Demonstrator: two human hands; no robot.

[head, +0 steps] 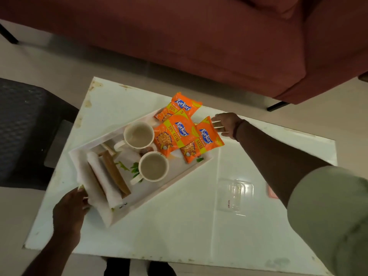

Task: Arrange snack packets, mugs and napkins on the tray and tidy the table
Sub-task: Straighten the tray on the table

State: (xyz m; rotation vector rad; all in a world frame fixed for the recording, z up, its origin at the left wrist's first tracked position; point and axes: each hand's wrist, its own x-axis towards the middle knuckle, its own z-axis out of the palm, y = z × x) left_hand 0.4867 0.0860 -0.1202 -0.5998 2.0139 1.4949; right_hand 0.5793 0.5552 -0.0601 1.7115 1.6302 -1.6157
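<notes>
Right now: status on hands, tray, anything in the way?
Left hand grips the tray corner at the napkins. Right hand open, beside the snack packets. Two mugs aboard. Clear plastic box loose on the table.

A home living room: a maroon sofa stands beside a low white coffee table on tiled floor.

Maroon sofa beyond the table, dark chair at left, clear plastic lid, pink object

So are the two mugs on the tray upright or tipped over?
Upright. The far mug and near mug both show round open rims facing up, holding pale liquid, standing on the tray.
</notes>
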